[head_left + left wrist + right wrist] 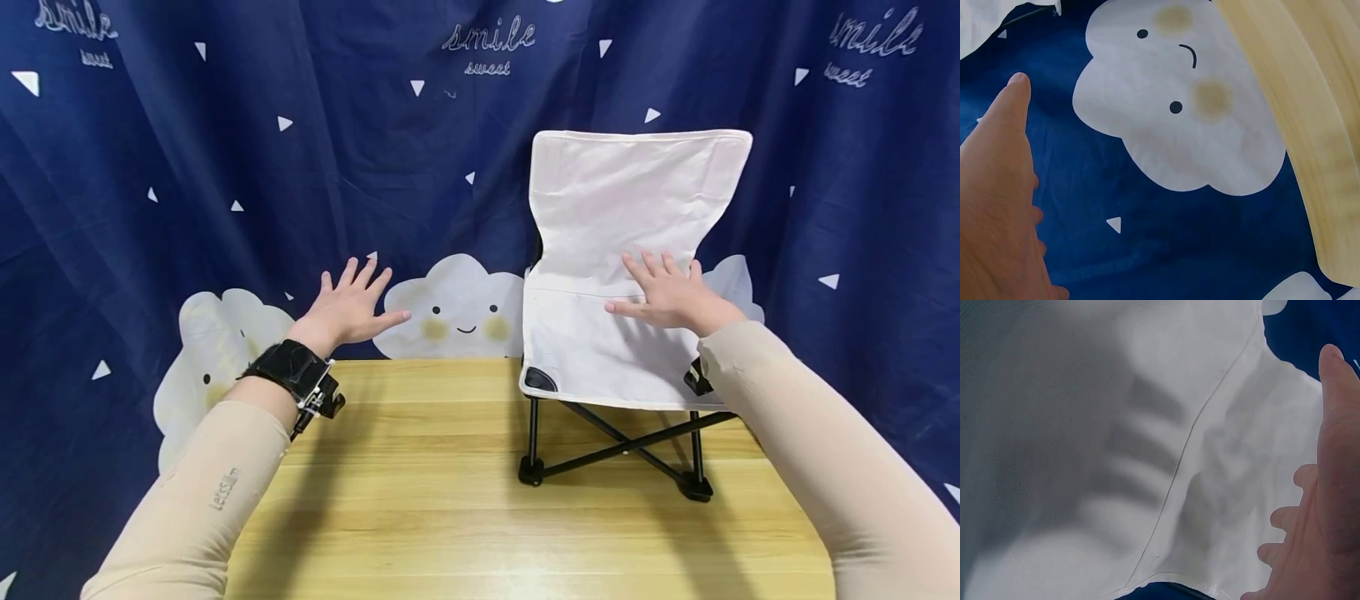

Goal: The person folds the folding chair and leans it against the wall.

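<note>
Indoors, home or studio, can't tell which. Head view as clock: navy nursery-style curtain (345, 167) from 9 through 12 to 3, "smile sweet" lettering (491, 35) at 12, cloud print (459, 287) mid-dial, wood-grain tabletop (420, 517) at 6, white folding camp chair (581, 321) at 3.

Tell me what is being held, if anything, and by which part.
Nothing is held: the left grip and right grip are both open and empty, the right hovering before the white chair.
</note>
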{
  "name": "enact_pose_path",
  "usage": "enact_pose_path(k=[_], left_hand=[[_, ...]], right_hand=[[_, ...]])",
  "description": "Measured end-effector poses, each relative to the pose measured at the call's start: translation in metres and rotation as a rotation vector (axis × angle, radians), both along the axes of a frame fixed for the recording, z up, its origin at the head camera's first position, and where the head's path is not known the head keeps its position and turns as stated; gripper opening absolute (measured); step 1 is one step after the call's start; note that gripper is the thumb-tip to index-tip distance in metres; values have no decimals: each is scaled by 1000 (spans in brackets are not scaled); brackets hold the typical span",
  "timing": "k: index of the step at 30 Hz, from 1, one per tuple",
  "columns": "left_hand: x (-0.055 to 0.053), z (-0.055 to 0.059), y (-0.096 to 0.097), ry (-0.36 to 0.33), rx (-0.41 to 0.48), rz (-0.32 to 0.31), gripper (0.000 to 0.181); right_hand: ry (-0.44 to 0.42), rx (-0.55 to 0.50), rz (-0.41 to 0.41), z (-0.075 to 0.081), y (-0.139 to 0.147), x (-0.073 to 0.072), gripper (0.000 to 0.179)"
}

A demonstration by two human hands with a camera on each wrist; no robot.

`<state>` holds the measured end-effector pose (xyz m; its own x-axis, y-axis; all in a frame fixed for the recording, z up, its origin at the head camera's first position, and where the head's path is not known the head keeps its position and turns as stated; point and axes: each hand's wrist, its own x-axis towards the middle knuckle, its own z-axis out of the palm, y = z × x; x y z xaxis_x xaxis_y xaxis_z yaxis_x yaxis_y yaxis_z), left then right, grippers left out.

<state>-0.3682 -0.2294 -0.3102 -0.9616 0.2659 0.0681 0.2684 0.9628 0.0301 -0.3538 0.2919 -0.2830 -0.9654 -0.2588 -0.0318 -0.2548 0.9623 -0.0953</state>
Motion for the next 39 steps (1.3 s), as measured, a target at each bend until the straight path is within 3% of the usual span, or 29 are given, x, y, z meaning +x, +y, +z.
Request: enact_pose_path(k=[16,25,39], left_hand=[[0,-5,3,10,1,-20,102],[3,-9,10,53,6,-51,99],[6,-6,10,53,31,-56,99]], right_hand=[[-9,-28,-5,3,7,5,109],[-5,-40,7,0,10,6,109],[13,-62,23,2,17,10,106]])
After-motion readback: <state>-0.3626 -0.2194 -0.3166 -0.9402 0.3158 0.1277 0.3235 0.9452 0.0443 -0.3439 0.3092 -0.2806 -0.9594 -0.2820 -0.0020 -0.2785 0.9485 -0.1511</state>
